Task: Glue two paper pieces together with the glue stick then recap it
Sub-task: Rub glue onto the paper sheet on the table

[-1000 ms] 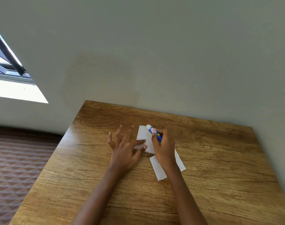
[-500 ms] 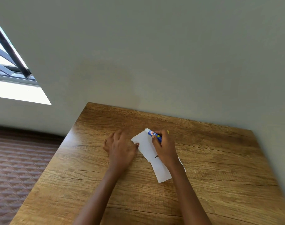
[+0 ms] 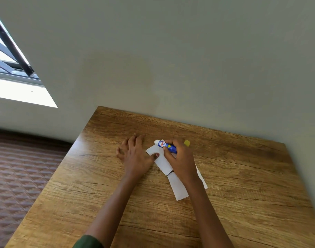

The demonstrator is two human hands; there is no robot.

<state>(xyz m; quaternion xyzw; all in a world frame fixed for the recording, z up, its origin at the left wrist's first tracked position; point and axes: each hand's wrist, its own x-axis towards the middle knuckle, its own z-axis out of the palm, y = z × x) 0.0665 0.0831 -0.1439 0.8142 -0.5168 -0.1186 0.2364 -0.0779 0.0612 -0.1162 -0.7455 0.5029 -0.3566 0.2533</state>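
Observation:
Two white paper pieces lie on the wooden table. The far paper piece is pinned by the thumb of my left hand, which rests flat with fingers spread. The near paper piece lies just below it, partly under my right wrist. My right hand grips a blue glue stick; its white end points left and touches the far piece's top edge. A small yellow cap shows on the table just behind my right hand.
A grey wall rises right behind the table's far edge. The table's left edge drops to a brown quilted floor. A barred window sits at the upper left.
My left hand slid left off the far paper and flattened, leaving only the thumb on it. The far paper turned slightly. The yellow cap has come into sight behind my right hand.

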